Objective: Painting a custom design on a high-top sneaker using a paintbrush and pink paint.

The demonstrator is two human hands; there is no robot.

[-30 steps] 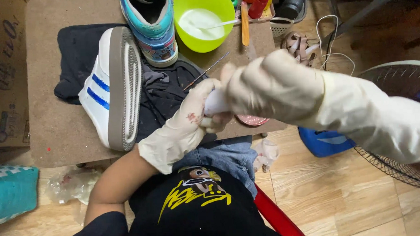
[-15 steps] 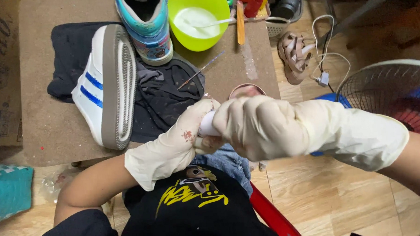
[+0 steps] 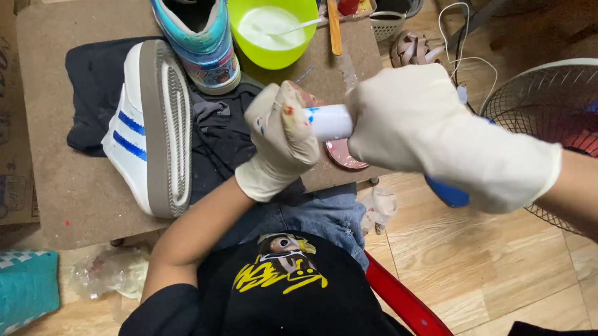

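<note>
Both my hands wear pale rubber gloves and meet over a small white tube point(image 3: 329, 122). My right hand point(image 3: 430, 127) grips the tube's body. My left hand point(image 3: 281, 139) closes around its other end, which is hidden inside the fingers. Under them lies a brown board point(image 3: 61, 196) spread with a dark cloth point(image 3: 98, 95). A white sneaker with blue stripes point(image 3: 148, 130) lies on its side to the left, sole facing right. A teal and blue sneaker point(image 3: 198, 36) stands behind it. A lime green bowl point(image 3: 274, 26) of white liquid holds a stick.
A small round pinkish dish point(image 3: 346, 154) sits at the board's near edge under the tube. A floor fan point(image 3: 569, 112) stands at the right, with a white cable point(image 3: 464, 56) and a sandal point(image 3: 411, 48) behind it. A red chair edge point(image 3: 403, 303) and a teal box point(image 3: 18, 294) are close.
Both hands rose in the view and drew apart along the tube, so more of its white body shows. The view has tilted, showing more floor and the fan.
</note>
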